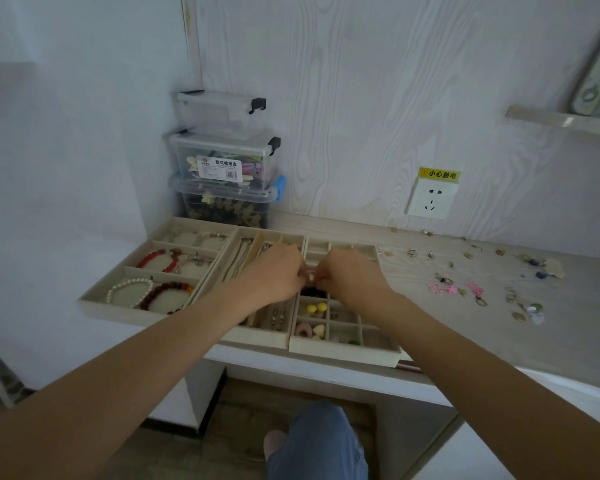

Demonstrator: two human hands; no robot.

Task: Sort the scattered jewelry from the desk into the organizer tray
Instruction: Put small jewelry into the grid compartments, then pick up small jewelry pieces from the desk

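Pinching a small pink piece (pixel 310 274) together over the organizer tray (pixel 343 351), left hand (pixel 279 273) and right hand (pixel 349 275) work midway: bracelets and necklaces are sorted, while many earrings (pixel 478 289) lie scattered on the surface (pixel 568 327).

Beige organizer tray (pixel 343 351) at desk's front edge — small square cells holding yellow beads (pixel 316 308) and pink ring (pixel 304 330). Scattered jewelry (pixel 465 289) (earrings, pink charms) lies loose on desk to its right — well apart.

Dim, flat bluish daylight, soft shadow beneath the desk (pixel 499 306), wide-angle bowing toward frame edges, slight overall softness, no glare
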